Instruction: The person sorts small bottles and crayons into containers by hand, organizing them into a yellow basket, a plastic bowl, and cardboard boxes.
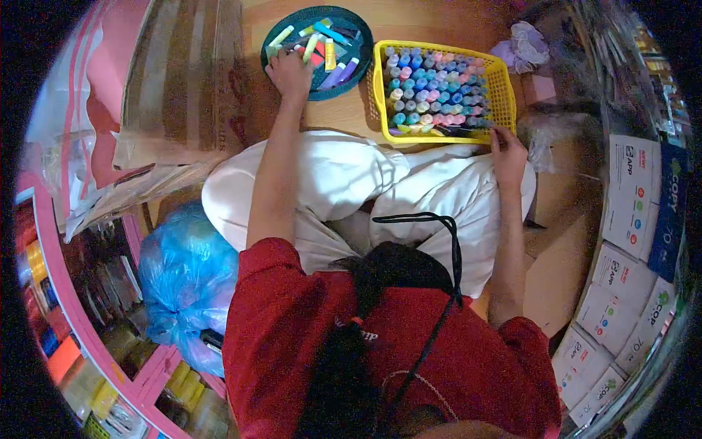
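Note:
My left hand (290, 75) reaches into a round dark teal tray (273, 36), its fingers closed at a pale yellow-green tube (311, 50). Around it in the tray lie a yellow tube (330, 55), purple tubes (349, 70) and a turquoise tube (330, 31). To the right, a yellow basket (499, 80) holds rows of small capped bottles (431, 96) in blue, pink and green. My right hand (507, 148) is at the basket's near right corner, fingers pinched together at its rim; whether they hold anything else is too small to tell.
A cardboard box (179, 80) stands at the left, above a blue plastic bag (186, 271) and a pink shelf (150, 377). White paper-ream boxes (625, 212) are stacked on the right. A whitish fabric flower (528, 45) lies beyond the basket.

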The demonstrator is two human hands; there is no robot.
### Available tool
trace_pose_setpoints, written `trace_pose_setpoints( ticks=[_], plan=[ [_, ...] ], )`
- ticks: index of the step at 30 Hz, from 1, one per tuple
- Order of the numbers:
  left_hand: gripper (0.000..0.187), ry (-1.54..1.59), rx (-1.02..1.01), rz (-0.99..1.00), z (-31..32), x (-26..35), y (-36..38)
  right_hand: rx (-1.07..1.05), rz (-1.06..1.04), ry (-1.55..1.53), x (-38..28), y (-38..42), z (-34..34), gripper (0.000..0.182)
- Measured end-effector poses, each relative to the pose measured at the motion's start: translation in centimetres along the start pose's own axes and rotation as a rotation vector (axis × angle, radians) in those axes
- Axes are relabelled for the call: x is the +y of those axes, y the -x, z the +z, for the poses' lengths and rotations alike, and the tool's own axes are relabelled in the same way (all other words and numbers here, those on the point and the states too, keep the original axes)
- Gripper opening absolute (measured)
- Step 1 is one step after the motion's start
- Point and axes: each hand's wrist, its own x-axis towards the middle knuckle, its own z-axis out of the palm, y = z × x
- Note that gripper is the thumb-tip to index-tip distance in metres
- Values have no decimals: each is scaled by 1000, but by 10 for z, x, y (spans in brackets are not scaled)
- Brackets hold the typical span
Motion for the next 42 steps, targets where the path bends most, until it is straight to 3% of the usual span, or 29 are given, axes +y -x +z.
trace_pose_setpoints(
  ticks=[4, 6, 8, 11, 13, 14, 16, 20, 24, 27, 30, 31, 35, 42],
  plan=[
    [26, 352, 42, -158, 12, -12, -5, 36, 75, -36, -17, 3, -14, 19],
    [26, 553, 16, -318, -19, -3, 0, 126, 120, -297, -14, 13, -16, 19],
    [22, 938, 51, -297, -51, 13, 11, 143, 173, -504, -33, 19, -16, 19],
    [16, 1300, -134, -25, -85, 53, 47, -57, 122, -536, -65, 34, -20, 18],
    [11, 1162, -245, 174, -89, 81, 74, -5, -6, -429, -88, 37, -27, 20],
    [9, 1100, -187, 401, -129, 104, 90, 65, -94, -344, -94, 36, -32, 22],
    [11, 1037, -177, 735, -149, 127, 106, 54, -272, -190, -106, 32, -48, 25],
    [10, 908, -170, 832, -160, 150, 136, -111, -455, -74, -99, 40, -46, 27],
    [17, 1038, -163, 864, -138, 152, 146, -173, -358, -124, -86, 48, -40, 25],
    [20, 1108, -246, 702, -136, 159, 157, -217, -297, -77, -74, 37, -50, 23],
    [19, 1102, -332, 645, -137, 156, 156, -81, -69, -86, -57, 20, -64, 22],
    [12, 970, -173, 768, -126, 155, 156, -67, -47, -92, -51, 14, -65, 21],
    [10, 955, -297, 867, -119, 152, 160, -57, 15, -99, -1, -5, -53, 18],
    [10, 953, -329, 860, -117, 148, 155, -224, 2, -23, 12, -13, -29, 19]
  ],
)
